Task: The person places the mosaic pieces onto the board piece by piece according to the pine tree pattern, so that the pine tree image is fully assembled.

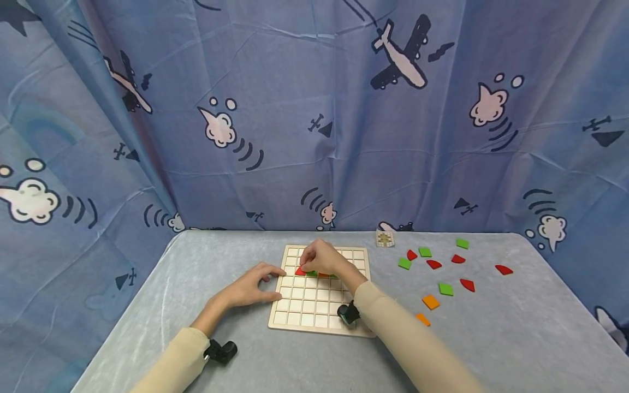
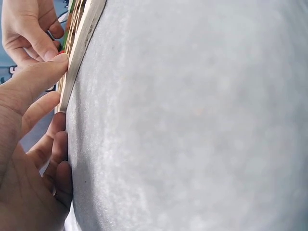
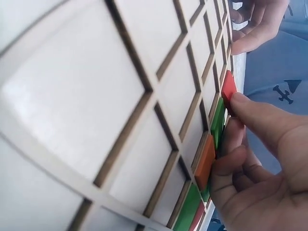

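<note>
On the grid board [image 1: 314, 329], in the head view, the right hand [image 1: 324, 258] has its fingers bent and its thumb and fingertip pinching a red piece [image 1: 300, 271] in the upper part; just right of it on the board lie a green piece [image 1: 312, 273] and an orange piece [image 1: 323, 275]. The left hand [image 1: 253, 286] grasps nothing, its fingers loosely spread with their tips at the board's left edge. Well to the board's right lie loose red pieces [image 1: 468, 285], green squares [image 1: 445, 289] and two orange squares [image 1: 431, 302]; beyond its top right corner is a small patterned card [image 1: 385, 239]. In the left wrist view, the left hand's digits touch the board's rim. In the right wrist view, the right thumb presses the red piece at the board, with bent fingers beside the orange piece
</note>
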`<state>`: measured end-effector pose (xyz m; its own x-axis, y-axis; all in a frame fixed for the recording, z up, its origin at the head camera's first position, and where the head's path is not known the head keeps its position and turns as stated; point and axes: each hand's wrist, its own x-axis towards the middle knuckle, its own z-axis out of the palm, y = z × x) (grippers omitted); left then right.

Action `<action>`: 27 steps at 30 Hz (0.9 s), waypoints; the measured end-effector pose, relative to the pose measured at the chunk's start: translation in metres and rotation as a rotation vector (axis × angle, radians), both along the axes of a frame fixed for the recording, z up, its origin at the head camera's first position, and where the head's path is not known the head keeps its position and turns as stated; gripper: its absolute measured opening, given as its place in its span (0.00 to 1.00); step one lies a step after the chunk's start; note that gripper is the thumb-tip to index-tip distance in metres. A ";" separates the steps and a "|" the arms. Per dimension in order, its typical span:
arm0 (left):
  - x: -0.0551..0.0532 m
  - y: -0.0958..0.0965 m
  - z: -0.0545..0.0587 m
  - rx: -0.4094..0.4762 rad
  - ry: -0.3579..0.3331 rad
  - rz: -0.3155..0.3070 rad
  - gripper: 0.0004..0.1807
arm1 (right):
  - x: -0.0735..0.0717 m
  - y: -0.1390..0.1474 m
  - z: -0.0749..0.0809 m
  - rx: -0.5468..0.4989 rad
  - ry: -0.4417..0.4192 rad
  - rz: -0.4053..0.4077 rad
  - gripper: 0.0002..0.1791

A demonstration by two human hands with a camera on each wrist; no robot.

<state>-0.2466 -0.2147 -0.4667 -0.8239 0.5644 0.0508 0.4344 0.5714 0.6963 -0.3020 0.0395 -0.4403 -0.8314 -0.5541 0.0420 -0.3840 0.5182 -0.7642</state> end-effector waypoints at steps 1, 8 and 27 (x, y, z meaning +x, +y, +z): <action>0.000 0.000 0.000 0.000 -0.001 -0.001 0.28 | 0.000 0.000 0.000 0.003 0.003 -0.001 0.05; 0.000 0.000 -0.001 0.003 -0.007 0.000 0.28 | 0.000 -0.001 0.000 0.005 0.027 0.001 0.05; 0.000 0.000 0.001 0.002 -0.012 -0.001 0.28 | 0.003 0.013 0.008 0.006 -0.039 0.006 0.05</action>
<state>-0.2464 -0.2148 -0.4662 -0.8241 0.5649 0.0419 0.4261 0.5695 0.7029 -0.2985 0.0523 -0.4321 -0.8287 -0.5596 0.0062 -0.3571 0.5202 -0.7758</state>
